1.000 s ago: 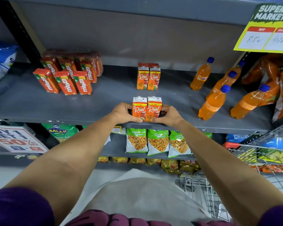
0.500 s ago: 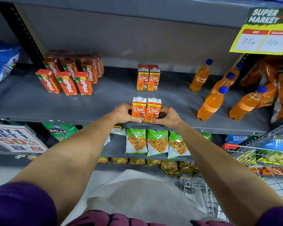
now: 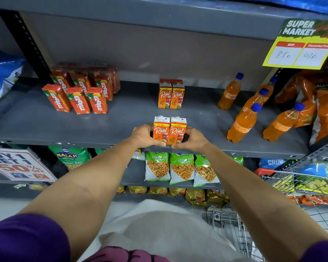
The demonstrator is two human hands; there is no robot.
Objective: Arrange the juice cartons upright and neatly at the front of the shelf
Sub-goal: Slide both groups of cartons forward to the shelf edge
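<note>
- The left hand (image 3: 142,136) cups the left side of a pair of Real cartons (image 3: 169,131), its thumb lying across the bottom of the left carton's face.
- The right hand (image 3: 192,139) cups the pair's right side, thumb at the foot of the right carton, so both hands grasp the pair between them.
- The two cartons stand upright, side by side and touching, labels forward, at the front lip of the shelf (image 3: 121,121), roughly mid-width.
- At 12 o'clock from that pair, well back on the same shelf, a second Real pair (image 3: 171,95) stands upright and touching, with darker carton tops just behind it.
- At 10 o'clock sits a block of red Maaza cartons (image 3: 81,91), in rows and leaning slightly, apart from the Real ones.
- At 2 to 3 o'clock stand orange bottles (image 3: 243,122) with blue caps, tilted in the wide-angle view, with orange packs (image 3: 324,103) beyond them at the shelf's right end.
- At 1 o'clock, high up, a yellow price tag (image 3: 301,46) hangs from the shelf above.
- At 6 o'clock, on the lower shelf, green snack bags (image 3: 181,167) stand in a row.
- At 8 o'clock is a 50% off sign (image 3: 17,165); at 4 o'clock, a wire cart (image 3: 299,182).
</note>
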